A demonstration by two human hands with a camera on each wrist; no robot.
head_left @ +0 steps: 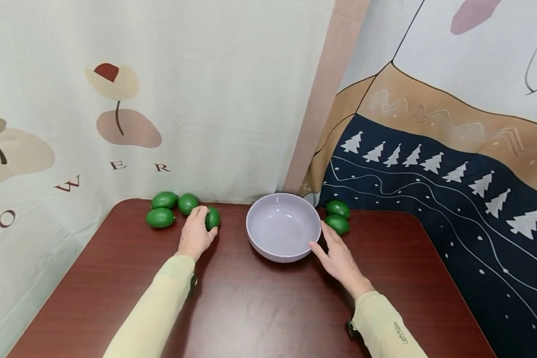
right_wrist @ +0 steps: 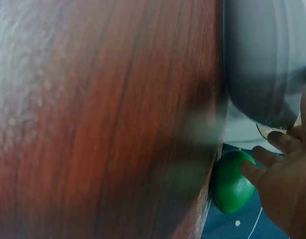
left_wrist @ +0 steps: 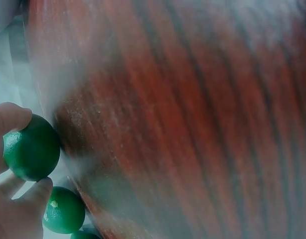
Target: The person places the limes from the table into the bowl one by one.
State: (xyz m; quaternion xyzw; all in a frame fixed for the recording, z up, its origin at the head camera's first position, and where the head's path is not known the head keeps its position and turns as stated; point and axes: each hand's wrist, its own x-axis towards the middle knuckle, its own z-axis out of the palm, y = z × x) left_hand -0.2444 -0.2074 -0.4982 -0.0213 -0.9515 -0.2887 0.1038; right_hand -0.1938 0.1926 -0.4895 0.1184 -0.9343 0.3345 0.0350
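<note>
In the head view my left hand (head_left: 196,233) is at the back of the table, left of the bowl. It grips a green lime (head_left: 213,219); the left wrist view shows thumb and fingers around that lime (left_wrist: 32,148). Another lime (head_left: 188,204) sits just behind this hand, with two more limes (head_left: 160,218) farther left. My right hand (head_left: 340,257) touches the right side of a lilac bowl (head_left: 282,257), thumb by the rim and fingers fairly straight. The bowl stands upright. Two limes (head_left: 337,224) lie just beyond the right fingers; one lime (right_wrist: 232,181) shows beside them in the right wrist view.
The dark red wooden table (head_left: 250,313) has rounded back corners. A pale printed curtain (head_left: 223,99) hangs along its back and left, and a navy and tan patterned cloth (head_left: 429,199) hangs at the right. The bowl's inside shows no limes.
</note>
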